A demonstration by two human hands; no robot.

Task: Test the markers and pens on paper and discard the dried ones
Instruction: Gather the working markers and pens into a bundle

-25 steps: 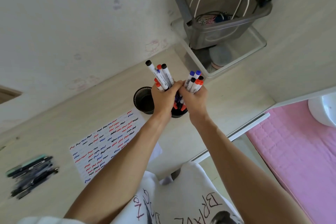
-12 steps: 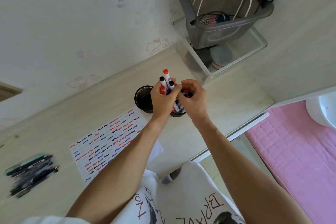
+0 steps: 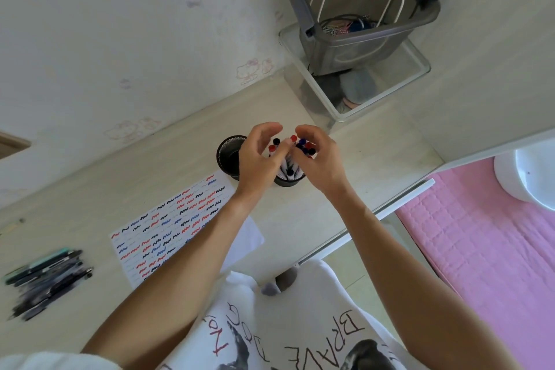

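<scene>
Looked down on a pale desk (image 3: pixel 345 219) pushed against a scuffed, stickered wall, with a grey bin (image 3: pixel 360 48) stacked on a clear tray (image 3: pixel 417 75) in the far corner. Saw a sheet of paper (image 3: pixel 168 225) at the left, filled with rows of red, blue and black squiggles, and further left a blurred heap of dark pens (image 3: pixel 45 279).

Found the markers (image 3: pixel 288 159) standing bunched, caps up, in a black cup (image 3: pixel 288 182) at mid-desk, just beside an empty mesh cup (image 3: pixel 228 156).

Judged the step in hand as settling the tested markers into their cup. Called for a gentle touch: steadying the bundle from both sides, letting the barrels slide down until seated, keeping the cup from tipping, and drawing the fingers off straight upward so as not to drag a cap along. Also worth keeping good markers apart from any dried ones, presumably the heap at the left, though could not confirm that.

Held the left hand (image 3: pixel 258 159) and the right hand (image 3: pixel 321 162) over the cup, close together but not touching each other, both forearms reaching forward from the body. Kept the fingers of each loosely curved, cupped around the cap ends. Brushed the barrels with the left fingertips (image 3: pixel 282 149); showed no firm clasp with either hand.
</scene>
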